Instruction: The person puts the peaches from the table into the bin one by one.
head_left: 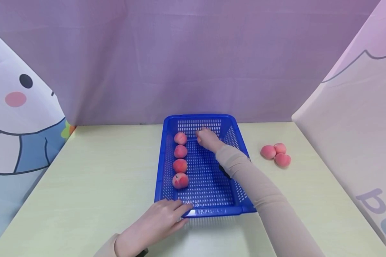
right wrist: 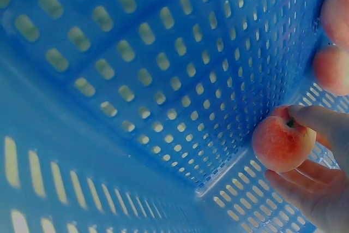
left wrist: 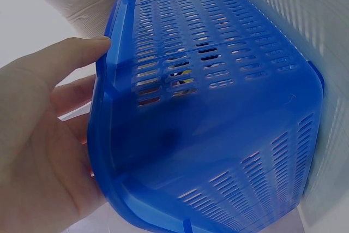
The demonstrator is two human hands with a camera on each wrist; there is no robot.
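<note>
- My right hand (head_left: 208, 139) is down in the far end of the blue basket (head_left: 238, 132), fingers curled round a peach (right wrist: 282, 143). The wrist view shows it pinched between thumb and fingertips, close to the basket floor near the far wall.
- My left hand (head_left: 162, 216) rests on the table (head_left: 93, 171) at the basket's near left corner. Its fingers are straight and lie against the near rim (thumb along the wall in the wrist view), steadying it.
- Four peaches in the basket (head_left: 180, 162) already form a line along the left side, near to far.
- Three loose peaches (head_left: 275, 154) sit touching each other on the table, right of the basket and well apart from it.
- To do this well, I judge the held peach should go down gently, just right of the farthest one in the line, resting on the floor before my fingers ease off so it doesn't roll.
- I'd hold the left hand firm on the rim so the light basket doesn't slide.
</note>
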